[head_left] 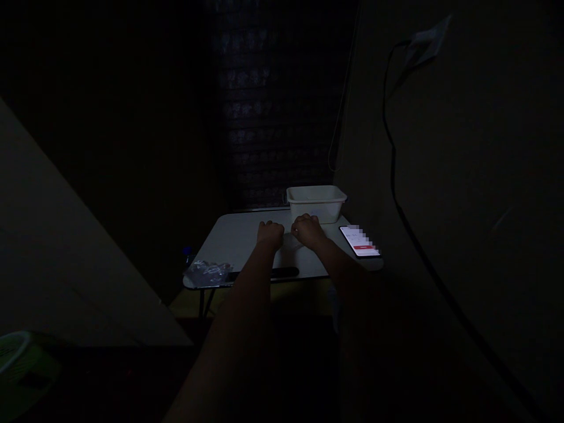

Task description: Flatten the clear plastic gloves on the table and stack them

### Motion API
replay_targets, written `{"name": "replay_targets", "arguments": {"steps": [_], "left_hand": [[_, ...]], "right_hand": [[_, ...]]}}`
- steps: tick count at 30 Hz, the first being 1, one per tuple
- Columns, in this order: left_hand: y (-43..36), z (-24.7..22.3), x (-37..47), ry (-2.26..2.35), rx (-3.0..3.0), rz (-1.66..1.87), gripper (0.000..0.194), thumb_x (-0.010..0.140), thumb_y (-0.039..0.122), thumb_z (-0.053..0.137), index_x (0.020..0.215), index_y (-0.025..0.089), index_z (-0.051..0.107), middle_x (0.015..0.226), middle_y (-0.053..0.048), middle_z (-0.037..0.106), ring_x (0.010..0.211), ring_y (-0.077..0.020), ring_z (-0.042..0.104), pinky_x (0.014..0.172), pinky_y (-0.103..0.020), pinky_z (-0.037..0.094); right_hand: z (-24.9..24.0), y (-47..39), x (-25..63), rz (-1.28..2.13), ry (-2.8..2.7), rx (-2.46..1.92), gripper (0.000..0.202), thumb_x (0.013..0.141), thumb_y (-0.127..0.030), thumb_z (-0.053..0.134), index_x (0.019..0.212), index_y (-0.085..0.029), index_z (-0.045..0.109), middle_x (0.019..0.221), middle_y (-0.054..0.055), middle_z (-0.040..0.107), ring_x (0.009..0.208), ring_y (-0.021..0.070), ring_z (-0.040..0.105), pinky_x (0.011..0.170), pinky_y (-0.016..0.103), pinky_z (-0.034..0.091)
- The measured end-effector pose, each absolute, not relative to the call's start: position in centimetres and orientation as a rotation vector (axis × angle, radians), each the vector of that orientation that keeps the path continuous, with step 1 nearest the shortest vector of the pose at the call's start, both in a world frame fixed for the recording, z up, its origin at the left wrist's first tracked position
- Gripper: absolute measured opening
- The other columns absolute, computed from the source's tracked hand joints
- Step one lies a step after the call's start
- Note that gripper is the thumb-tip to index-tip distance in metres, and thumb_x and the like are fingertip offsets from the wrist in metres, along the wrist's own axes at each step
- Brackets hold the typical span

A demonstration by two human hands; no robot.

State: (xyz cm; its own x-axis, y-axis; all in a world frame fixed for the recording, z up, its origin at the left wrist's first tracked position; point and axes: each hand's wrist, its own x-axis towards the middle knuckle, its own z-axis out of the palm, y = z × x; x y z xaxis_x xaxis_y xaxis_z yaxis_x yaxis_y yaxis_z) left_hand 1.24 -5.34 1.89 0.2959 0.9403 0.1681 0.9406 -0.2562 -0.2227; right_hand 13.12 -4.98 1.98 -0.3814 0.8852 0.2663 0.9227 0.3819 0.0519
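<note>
Over the middle of a white folding table (240, 235), both my hands are held close together with their fingers curled. My left hand (270, 233) is closed, its knuckles facing up. My right hand (307, 229) is closed too, just in front of a white plastic tub (315, 208). Between them shows a pale, thin see-through piece of plastic (291, 241), which both hands appear to pinch. Its exact shape is lost in the dim light. A crumpled heap of clear plastic bags (207, 273) lies at the table's near left corner.
A phone (360, 241) with a lit screen lies at the table's right edge. Beyond the left edge is a blue-capped bottle (187, 254). A black cable (393, 158) hangs from a wall socket (427, 44). On the floor at left stands a green basket (26, 364).
</note>
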Motion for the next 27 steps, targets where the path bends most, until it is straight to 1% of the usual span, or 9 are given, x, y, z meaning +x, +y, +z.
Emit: {"name": "replay_targets", "arguments": {"steps": [9, 12, 15, 17, 20, 23, 27], "left_hand": [[-5.5, 2.1, 0.9, -1.720, -2.284, 0.025, 0.024, 0.073, 0.012, 0.038, 0.087, 0.011, 0.057, 0.088, -0.014, 0.060, 0.090, -0.0226, 0.050, 0.076, -0.036, 0.032], [-5.7, 2.3, 1.1, -1.723, -2.295, 0.007, 0.023, 0.073, 0.017, 0.041, 0.091, 0.013, 0.056, 0.093, -0.012, 0.058, 0.093, -0.0221, 0.049, 0.078, -0.036, 0.032], [-5.9, 2.4, 1.4, -1.701, -2.338, -0.041, 0.027, 0.072, 0.024, 0.045, 0.097, 0.016, 0.053, 0.099, -0.009, 0.056, 0.096, -0.0219, 0.046, 0.079, -0.035, 0.031], [-6.0, 2.5, 1.7, -1.687, -2.369, -0.051, 0.028, 0.072, 0.025, 0.044, 0.097, 0.017, 0.053, 0.100, -0.008, 0.056, 0.096, -0.0222, 0.045, 0.079, -0.035, 0.031], [-5.9, 2.4, 2.2, -1.696, -2.368, -0.070, 0.025, 0.075, 0.024, 0.040, 0.091, 0.017, 0.057, 0.097, -0.009, 0.057, 0.095, -0.0224, 0.046, 0.078, -0.036, 0.031], [-5.7, 2.3, 2.4, -1.713, -2.345, -0.091, 0.027, 0.077, 0.021, 0.034, 0.088, 0.017, 0.058, 0.093, -0.010, 0.059, 0.094, -0.0223, 0.047, 0.077, -0.036, 0.032], [-5.6, 2.2, 2.5, -1.719, -2.327, -0.087, 0.027, 0.077, 0.017, 0.034, 0.087, 0.017, 0.059, 0.090, -0.010, 0.059, 0.093, -0.0220, 0.048, 0.076, -0.036, 0.033]], "right_hand": [[1.9, -4.9, 13.5, -0.313, -2.438, -1.620, 0.027, 0.078, -0.022, 0.036, 0.084, -0.018, 0.062, 0.096, 0.009, 0.058, 0.094, 0.0206, 0.041, 0.073, 0.033, 0.026], [1.8, -5.0, 13.4, -0.334, -2.441, -1.628, 0.027, 0.078, -0.021, 0.036, 0.086, -0.017, 0.061, 0.097, 0.009, 0.057, 0.095, 0.0205, 0.041, 0.073, 0.033, 0.026], [1.9, -5.0, 13.2, -0.320, -2.440, -1.632, 0.026, 0.078, -0.021, 0.036, 0.086, -0.017, 0.061, 0.097, 0.009, 0.057, 0.095, 0.0203, 0.041, 0.074, 0.033, 0.026], [2.0, -5.1, 12.9, -0.312, -2.438, -1.631, 0.026, 0.078, -0.020, 0.036, 0.085, -0.017, 0.061, 0.097, 0.009, 0.058, 0.095, 0.0206, 0.041, 0.074, 0.033, 0.026], [2.1, -5.2, 12.4, -0.308, -2.436, -1.641, 0.027, 0.077, -0.018, 0.036, 0.086, -0.016, 0.061, 0.097, 0.010, 0.057, 0.094, 0.0212, 0.041, 0.073, 0.034, 0.026], [2.1, -5.3, 12.2, -0.322, -2.417, -1.654, 0.028, 0.077, -0.015, 0.035, 0.086, -0.014, 0.061, 0.097, 0.011, 0.057, 0.092, 0.0213, 0.042, 0.071, 0.033, 0.027], [2.1, -5.3, 12.1, -0.325, -2.394, -1.656, 0.028, 0.077, -0.017, 0.035, 0.085, -0.015, 0.061, 0.096, 0.010, 0.058, 0.092, 0.0213, 0.042, 0.071, 0.033, 0.028]]}}
